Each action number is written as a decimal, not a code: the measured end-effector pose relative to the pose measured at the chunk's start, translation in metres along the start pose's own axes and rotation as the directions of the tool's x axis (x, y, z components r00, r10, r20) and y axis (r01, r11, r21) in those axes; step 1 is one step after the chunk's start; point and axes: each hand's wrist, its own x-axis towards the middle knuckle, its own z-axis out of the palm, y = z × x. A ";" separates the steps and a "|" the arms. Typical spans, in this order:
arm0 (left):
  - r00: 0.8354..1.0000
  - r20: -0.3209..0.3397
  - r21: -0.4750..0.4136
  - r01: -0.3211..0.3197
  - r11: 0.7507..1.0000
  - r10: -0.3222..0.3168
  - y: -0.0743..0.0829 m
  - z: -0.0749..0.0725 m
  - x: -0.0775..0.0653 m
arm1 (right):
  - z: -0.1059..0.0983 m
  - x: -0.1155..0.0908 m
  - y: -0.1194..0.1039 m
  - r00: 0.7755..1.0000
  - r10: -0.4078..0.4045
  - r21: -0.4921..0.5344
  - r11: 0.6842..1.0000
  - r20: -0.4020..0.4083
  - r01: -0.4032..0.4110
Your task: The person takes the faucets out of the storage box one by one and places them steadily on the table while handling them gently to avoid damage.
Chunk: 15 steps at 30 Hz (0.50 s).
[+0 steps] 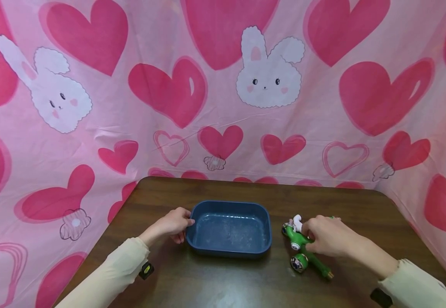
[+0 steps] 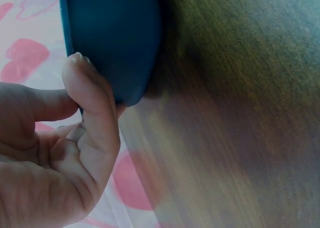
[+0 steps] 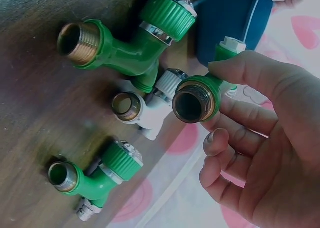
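Observation:
A dark blue plastic basin (image 1: 228, 233) stands on the table, its inside bare. At its left rim, my left hand (image 1: 174, 224) pinches the edge between thumb and fingers. In the right wrist view, my right hand (image 3: 270, 138) pinches a green water tap (image 3: 215, 92) with an open threaded end and a pale square cap. Close by on the table are a larger green tap (image 3: 125, 57), a white tap (image 3: 156, 111) and a smaller green tap (image 3: 95, 180). From the head view, my right hand (image 1: 328, 237) covers part of this group.
The brown wooden table (image 1: 230, 286) has rounded back corners. A pink cloth (image 1: 219, 115) printed with hearts and rabbits hangs behind it and along both sides. The taps lie to the right of the basin, with a strip of table between them.

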 end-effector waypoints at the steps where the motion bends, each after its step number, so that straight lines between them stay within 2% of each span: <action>1: 1.000 0.000 0.001 0.001 1.000 -0.001 0.000 0.000 0.000 | 0.001 0.000 0.001 1.000 0.000 0.000 1.000 -0.003 0.000; 10: 1.000 0.001 -0.020 -0.002 1.000 0.002 0.002 0.000 -0.001 | 0.005 -0.005 0.008 0.999 -0.027 0.018 0.999 -0.019 0.027; 15: 1.000 0.001 -0.022 0.004 1.000 -0.004 0.003 0.001 -0.001 | 0.007 -0.008 0.010 0.999 -0.026 -0.015 1.000 -0.029 0.026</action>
